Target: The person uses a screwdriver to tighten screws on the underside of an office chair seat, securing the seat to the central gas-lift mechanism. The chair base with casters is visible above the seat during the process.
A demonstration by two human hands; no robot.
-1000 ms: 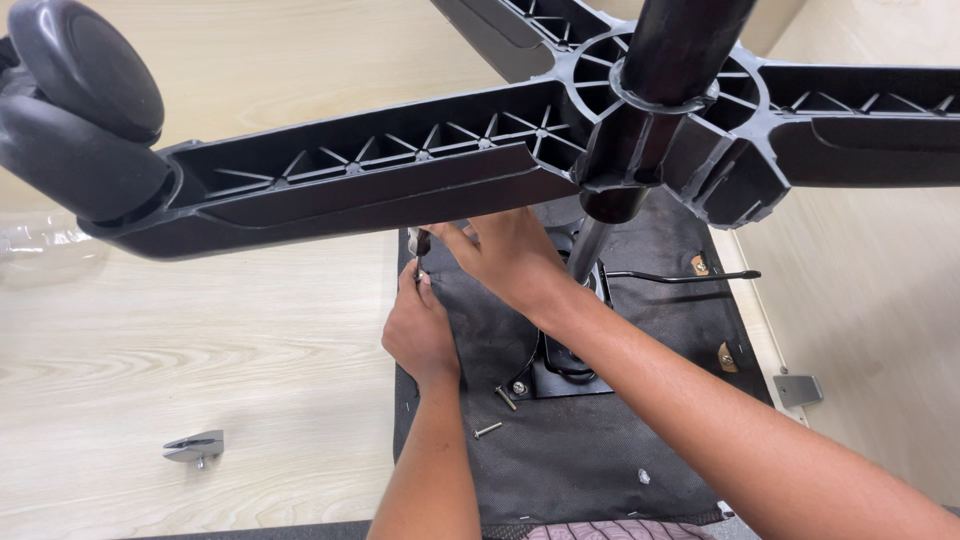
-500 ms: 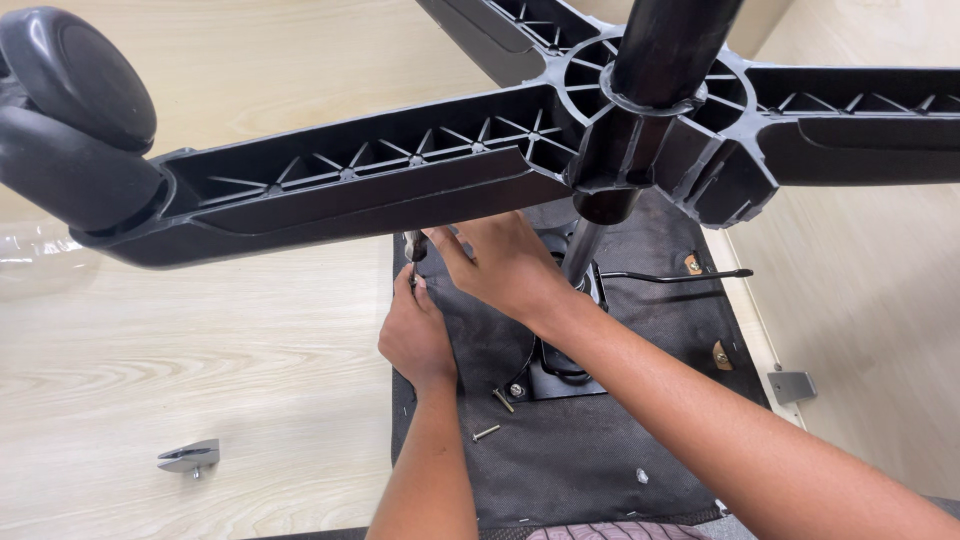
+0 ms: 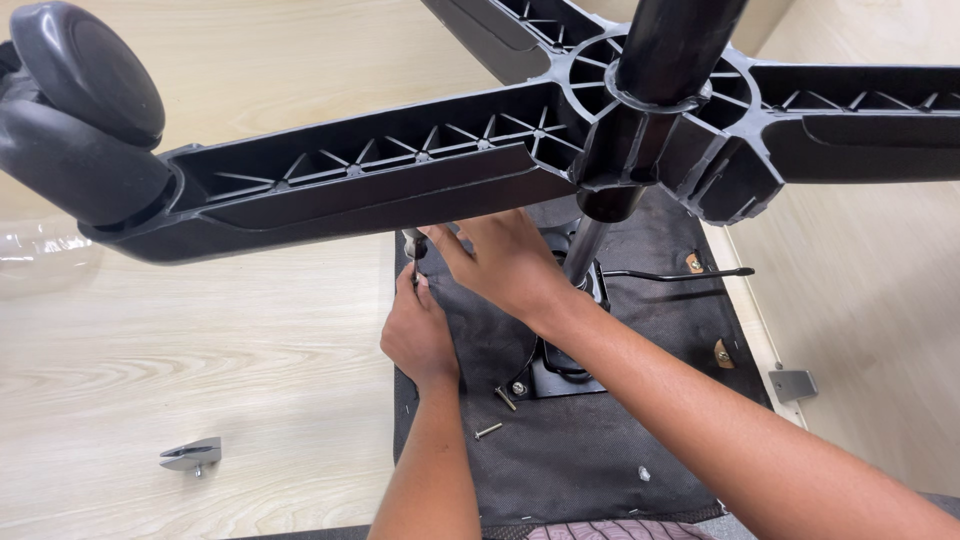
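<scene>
Both hands at the far left corner of an upturned chair seat, working a small fastener.

I see the left hand (image 3: 420, 335) pinched narrow on a small dark part (image 3: 419, 247) at the edge of the black seat underside (image 3: 560, 460); the right hand (image 3: 505, 262) lies just beside it, fingers spread and pressing down, holding nothing I can make out. My judgement: a fixing is being seated here, and the next move calls for steady alignment. Two loose screws (image 3: 497, 414) lie just behind the hands, near the metal mounting plate (image 3: 560, 375). The star base (image 3: 400, 185) overhangs the work and hides the fingertips; the part's kind is unclear. A metal bracket (image 3: 192, 455) lies well to the left on the floor.
</scene>
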